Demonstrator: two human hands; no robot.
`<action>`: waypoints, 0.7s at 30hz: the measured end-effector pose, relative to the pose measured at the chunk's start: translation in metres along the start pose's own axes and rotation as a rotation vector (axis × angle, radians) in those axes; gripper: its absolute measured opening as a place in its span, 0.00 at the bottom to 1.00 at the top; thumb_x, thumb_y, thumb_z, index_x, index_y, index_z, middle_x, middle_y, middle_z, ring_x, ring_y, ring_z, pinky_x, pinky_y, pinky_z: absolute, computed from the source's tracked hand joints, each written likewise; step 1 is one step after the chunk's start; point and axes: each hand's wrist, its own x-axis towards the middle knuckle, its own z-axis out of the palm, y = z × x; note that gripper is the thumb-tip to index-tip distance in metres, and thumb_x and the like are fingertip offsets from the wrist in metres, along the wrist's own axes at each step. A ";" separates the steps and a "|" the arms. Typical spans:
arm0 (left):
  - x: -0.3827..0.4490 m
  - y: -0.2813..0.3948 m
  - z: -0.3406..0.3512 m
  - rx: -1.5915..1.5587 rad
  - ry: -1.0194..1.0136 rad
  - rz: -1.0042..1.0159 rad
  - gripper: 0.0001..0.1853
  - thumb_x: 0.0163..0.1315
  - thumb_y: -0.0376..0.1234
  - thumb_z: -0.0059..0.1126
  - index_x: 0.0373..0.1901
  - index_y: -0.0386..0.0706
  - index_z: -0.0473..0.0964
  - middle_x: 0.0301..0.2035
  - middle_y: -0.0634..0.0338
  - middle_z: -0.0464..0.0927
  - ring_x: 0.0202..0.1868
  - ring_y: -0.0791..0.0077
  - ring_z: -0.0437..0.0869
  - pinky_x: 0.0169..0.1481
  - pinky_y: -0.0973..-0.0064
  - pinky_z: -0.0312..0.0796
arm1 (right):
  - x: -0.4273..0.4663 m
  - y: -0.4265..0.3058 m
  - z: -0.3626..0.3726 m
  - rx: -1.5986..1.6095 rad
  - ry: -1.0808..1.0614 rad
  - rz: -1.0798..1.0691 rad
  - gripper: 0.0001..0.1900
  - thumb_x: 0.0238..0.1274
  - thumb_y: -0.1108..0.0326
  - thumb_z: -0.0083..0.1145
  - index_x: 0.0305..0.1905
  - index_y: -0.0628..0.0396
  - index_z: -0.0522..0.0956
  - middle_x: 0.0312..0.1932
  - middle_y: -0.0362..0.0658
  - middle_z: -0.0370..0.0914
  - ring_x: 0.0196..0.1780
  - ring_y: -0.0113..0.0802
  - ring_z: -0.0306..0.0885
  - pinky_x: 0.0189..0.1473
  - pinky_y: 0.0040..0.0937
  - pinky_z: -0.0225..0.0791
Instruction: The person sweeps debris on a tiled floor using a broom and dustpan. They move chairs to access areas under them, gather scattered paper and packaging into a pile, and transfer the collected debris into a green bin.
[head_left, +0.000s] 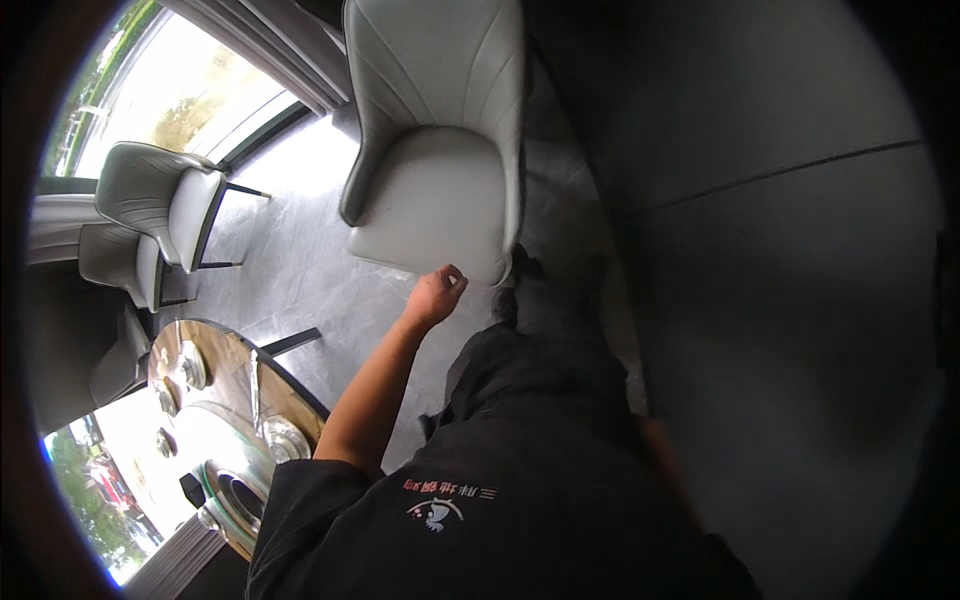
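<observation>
My left hand (437, 297) hangs by the front edge of a grey upholstered chair (442, 195). Its fingers are curled in, with a small gap inside the curl and nothing visible in them. Whether the fingers touch the seat edge I cannot tell. The chair faces me, its seat bare and its stitched backrest away from me. My right hand is out of view; only a blurred piece of the forearm shows beside my dark trousers and shirt.
On the left stands a round wooden table (225, 360) with wrapped tableware (191, 365) and a round cooker-like fitting (234, 491). Beyond it are grey chairs (150, 187) by a bright window (202, 82). A large dark surface (765, 300) fills the right side. Grey floor (300, 262) lies between.
</observation>
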 end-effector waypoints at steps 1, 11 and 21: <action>0.006 0.016 -0.003 -0.013 0.075 0.022 0.12 0.58 0.41 0.53 0.34 0.42 0.75 0.22 0.47 0.77 0.29 0.51 0.80 0.35 0.61 0.71 | -0.006 -0.009 -0.006 -0.010 0.017 0.011 0.15 0.59 0.65 0.46 0.45 0.63 0.76 0.34 0.52 0.77 0.37 0.44 0.76 0.42 0.39 0.69; 0.065 0.141 -0.123 0.226 0.655 0.452 0.18 0.55 0.36 0.61 0.47 0.44 0.71 0.47 0.51 0.70 0.40 0.57 0.79 0.40 0.65 0.74 | 0.000 -0.046 -0.026 0.498 -0.074 0.218 0.07 0.51 0.70 0.54 0.34 0.61 0.72 0.19 0.42 0.68 0.19 0.33 0.69 0.19 0.34 0.65; 0.244 0.252 -0.215 1.363 0.163 0.534 0.29 0.52 0.41 0.63 0.56 0.51 0.64 0.57 0.59 0.65 0.47 0.56 0.80 0.46 0.58 0.76 | -0.070 -0.084 -0.039 0.392 -0.109 0.130 0.06 0.55 0.70 0.50 0.37 0.58 0.70 0.18 0.41 0.66 0.16 0.29 0.68 0.18 0.31 0.64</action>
